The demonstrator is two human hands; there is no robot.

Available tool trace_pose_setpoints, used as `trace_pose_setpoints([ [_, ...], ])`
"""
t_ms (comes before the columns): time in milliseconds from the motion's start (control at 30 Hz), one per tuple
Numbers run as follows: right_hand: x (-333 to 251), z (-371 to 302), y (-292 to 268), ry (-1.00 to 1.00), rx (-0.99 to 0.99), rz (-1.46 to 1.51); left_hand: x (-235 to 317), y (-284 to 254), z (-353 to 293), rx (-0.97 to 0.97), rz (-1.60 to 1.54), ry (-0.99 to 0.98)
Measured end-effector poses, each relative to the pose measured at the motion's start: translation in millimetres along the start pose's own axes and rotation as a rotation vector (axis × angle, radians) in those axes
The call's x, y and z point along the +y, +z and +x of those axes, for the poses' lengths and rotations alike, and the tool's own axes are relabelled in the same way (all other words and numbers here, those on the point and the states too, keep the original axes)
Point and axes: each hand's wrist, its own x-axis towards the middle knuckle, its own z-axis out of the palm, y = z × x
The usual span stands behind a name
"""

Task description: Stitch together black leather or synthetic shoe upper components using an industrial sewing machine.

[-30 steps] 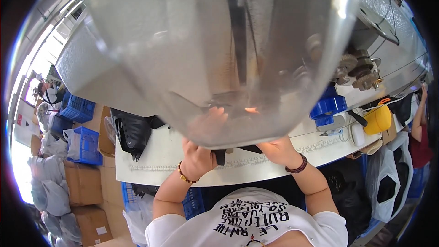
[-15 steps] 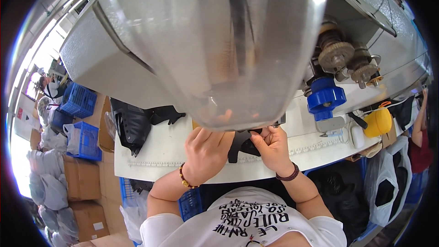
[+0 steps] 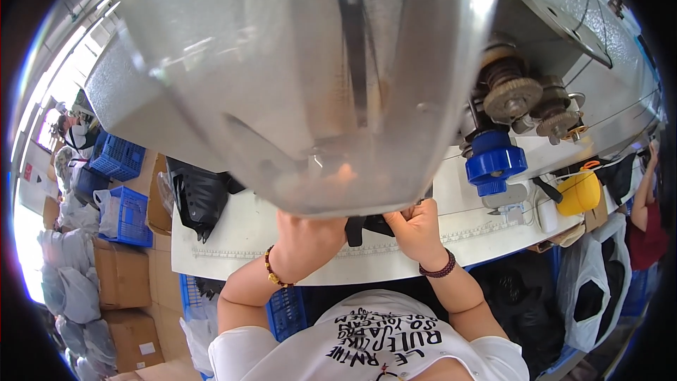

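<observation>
Left of the clear machine guard (image 3: 303, 176), a black perforated panel (image 3: 201, 204) lies on the white counter (image 3: 243, 233); its strap-like end, in plain sight half a second ago, is now mostly hidden behind the guard. The left hand (image 3: 310, 240) is at the guard's lower edge, its fingers, visible earlier, now covered, so whether its grip is closed cannot be told. The black strip (image 3: 355, 231) pokes out below the guard, less of it showing than before. Just right of it, the right hand (image 3: 416, 229) stays pinched on the strip's dark material, thumb against it. Right of the guard is a blue knob (image 3: 496, 162).
</observation>
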Motion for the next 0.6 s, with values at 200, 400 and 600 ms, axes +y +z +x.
trace_pose_setpoints([
  [200, -8.9, -7.9, 1.4, 0.047, 0.051, -0.065, -5.4, -13.2, -5.2, 0.048, -0.6, -0.443],
  [400, -5.1, -10.7, -2.9, 0.075, 0.001, -0.045, 14.1, -1.1, -21.2, 0.054, -0.221, -0.096],
  [600, 6.8, -13.8, -3.6, 0.045, 0.038, 0.03, 17.0, 6.2, -25.8, 0.008, -0.049, -0.001],
])
